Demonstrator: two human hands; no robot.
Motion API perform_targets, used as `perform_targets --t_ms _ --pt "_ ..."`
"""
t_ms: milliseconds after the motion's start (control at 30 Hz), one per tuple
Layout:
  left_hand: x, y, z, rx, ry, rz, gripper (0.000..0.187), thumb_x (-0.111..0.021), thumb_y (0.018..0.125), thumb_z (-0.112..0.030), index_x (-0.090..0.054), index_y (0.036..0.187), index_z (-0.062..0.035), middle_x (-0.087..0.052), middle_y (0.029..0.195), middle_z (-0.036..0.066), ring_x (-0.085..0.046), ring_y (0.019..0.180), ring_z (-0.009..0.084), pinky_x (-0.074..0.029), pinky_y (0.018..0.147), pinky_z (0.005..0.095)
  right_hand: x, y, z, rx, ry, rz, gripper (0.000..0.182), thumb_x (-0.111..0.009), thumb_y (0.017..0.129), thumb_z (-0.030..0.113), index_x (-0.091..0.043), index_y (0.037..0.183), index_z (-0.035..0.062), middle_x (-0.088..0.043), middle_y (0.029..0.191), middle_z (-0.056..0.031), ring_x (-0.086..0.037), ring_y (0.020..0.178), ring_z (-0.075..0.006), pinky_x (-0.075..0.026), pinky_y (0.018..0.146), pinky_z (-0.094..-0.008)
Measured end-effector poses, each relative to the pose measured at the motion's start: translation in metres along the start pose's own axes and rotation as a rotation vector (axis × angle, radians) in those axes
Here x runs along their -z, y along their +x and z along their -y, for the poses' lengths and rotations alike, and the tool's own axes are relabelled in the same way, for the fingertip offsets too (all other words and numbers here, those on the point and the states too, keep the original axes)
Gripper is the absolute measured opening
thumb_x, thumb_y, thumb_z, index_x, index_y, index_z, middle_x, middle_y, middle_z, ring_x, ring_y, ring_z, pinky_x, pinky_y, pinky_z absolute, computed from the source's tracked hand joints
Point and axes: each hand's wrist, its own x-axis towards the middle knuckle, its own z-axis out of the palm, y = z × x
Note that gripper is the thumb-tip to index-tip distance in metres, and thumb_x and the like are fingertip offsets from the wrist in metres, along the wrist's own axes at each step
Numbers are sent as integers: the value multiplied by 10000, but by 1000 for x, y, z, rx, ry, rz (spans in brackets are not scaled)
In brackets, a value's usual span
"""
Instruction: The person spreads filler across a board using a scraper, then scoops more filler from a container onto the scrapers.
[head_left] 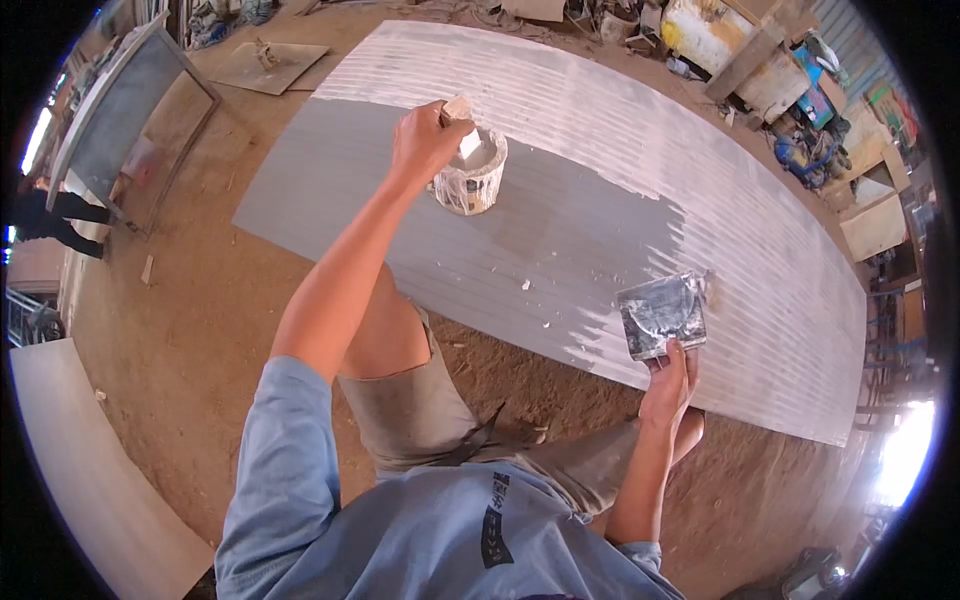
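Observation:
My left hand (pixel 425 148) is closed around the pale handle of a putty knife (pixel 468 143), whose white-smeared blade reaches into the mouth of a bucket (pixel 470 190). White paste coats the bucket's rim and runs down its side. The bucket stands on a large grey panel (pixel 560 215), partly spread with ridged white paste (pixel 770 300). At the right, my right hand (pixel 670 385) grips the lower edge of a dark square plate (pixel 662 315) smeared with white. The plate is held above the panel's near edge, and my fingers beneath it are partly hidden.
A framed panel (pixel 120 120) stands at the left, with a person's dark-clothed legs (pixel 70 220) beside it. A flat board (pixel 265 67) lies on the dirt floor (pixel 190 290). Boards and clutter (pixel 790 90) line the far right; a pale sheet (pixel 90 450) lies lower left.

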Motion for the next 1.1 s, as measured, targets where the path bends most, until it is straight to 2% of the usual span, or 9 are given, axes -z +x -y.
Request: perform_targets --t_ms 133,433,500,633,700,800,933,1000,1100 --pt "-5 6 12 -14 -198 -96 359 -709 803 -305 -724 1038 -34 -717 833 126 -672 758 204 -496 687 350 -2 1 3 20 10 8 439 -622 930 173 -529 1340 46 -608 1228 -74 -612 1047 -195 -498 843 -365" --pt "-10 2 25 -292 146 -167 363 -703 795 -295 -715 1053 -41 -707 822 153 -671 744 256 -509 690 374 -33 16 5 -27 4 52 347 -625 917 112 -562 1253 47 -621 1114 -59 -615 952 -179 -510 797 -356" --pt "0 0 10 -111 184 -18 345 -697 796 -289 -723 1012 -21 -703 797 150 -670 742 239 -501 682 368 -52 23 2 -41 15 118 318 -625 916 112 -572 1222 46 -630 1088 -61 -622 932 -180 -518 789 -357" --pt "1 -5 7 12 -62 -18 342 -704 792 -292 -730 967 0 -702 786 127 -658 738 197 -492 677 358 -106 39 -3 -84 25 250 248 -615 913 105 -599 1150 35 -654 1029 -79 -646 880 -192 -541 770 -370" --pt "0 -2 13 47 -164 -45 299 -696 789 -262 -736 953 -15 -667 721 91 -596 633 169 -469 637 330 -140 40 7 -97 39 306 239 -603 917 109 -600 1140 23 -656 1038 -93 -651 881 -199 -545 773 -378" --pt "7 3 20 -27 -410 -134 313 -720 782 -277 -730 932 -3 -658 717 63 -567 639 129 -456 615 313 -177 49 11 -117 52 393 235 -582 926 125 -601 1126 3 -660 1042 -114 -659 882 -208 -549 773 -387" --pt "41 9 3 -164 -427 -144 316 -735 780 -288 -731 926 -7 -657 716 45 -548 638 106 -444 601 305 -213 52 8 -161 40 468 181 -577 929 136 -621 1043 3 -674 976 -110 -660 842 -193 -554 721 -364" --pt "64 6 -16 -213 -228 -220 308 -732 794 -290 -730 928 -12 -652 717 24 -532 637 86 -429 591 289 -227 58 -9 -191 81 482 180 -568 925 133 -620 1034 -1 -670 938 -97 -661 807 -197 -559 700 -364" --pt "84 5 -33 -277 -272 -228 317 -728 801 -300 -727 930 -10 -648 715 21 -519 635 82 -418 587 280 -249 57 -22 -310 140 506 193 -570 922 131 -597 1058 -2 -662 962 -109 -658 823 -220 -549 724 -410"
